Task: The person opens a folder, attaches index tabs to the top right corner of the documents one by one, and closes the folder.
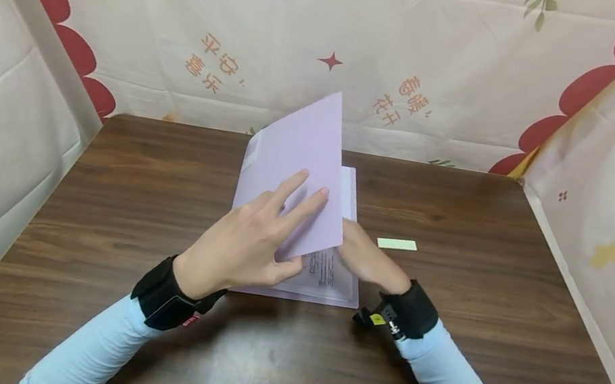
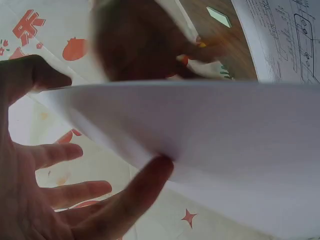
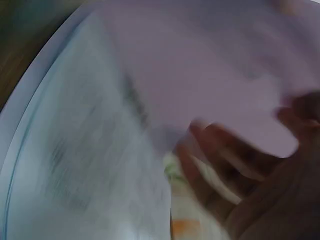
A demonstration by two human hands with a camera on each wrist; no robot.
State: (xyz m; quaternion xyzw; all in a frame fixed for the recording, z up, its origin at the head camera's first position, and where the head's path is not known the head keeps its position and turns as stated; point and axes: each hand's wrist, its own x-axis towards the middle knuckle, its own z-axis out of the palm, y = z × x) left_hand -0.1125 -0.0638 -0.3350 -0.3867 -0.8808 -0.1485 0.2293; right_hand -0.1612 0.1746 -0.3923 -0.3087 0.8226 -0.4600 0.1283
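A lilac folder [image 1: 298, 156] lies on the brown table with its cover raised at a slant. My left hand [image 1: 249, 240] spreads its fingers over the outer face of the cover, the thumb near its lower edge. In the left wrist view one finger [image 2: 155, 172] touches the pale sheet. My right hand [image 1: 367, 254] is at the cover's right edge, its fingers partly hidden behind it. Blurred in the right wrist view, its fingers [image 3: 235, 155] bend loosely beside the lilac cover. Beneath the cover is a printed page [image 1: 324, 270] in a clear sleeve.
A small pale green strip [image 1: 397, 243] lies on the table [image 1: 458, 246], right of the folder. A white cloth [image 1: 288, 24] with red and orange prints hangs behind the table. More white cloth stands along the left and right sides.
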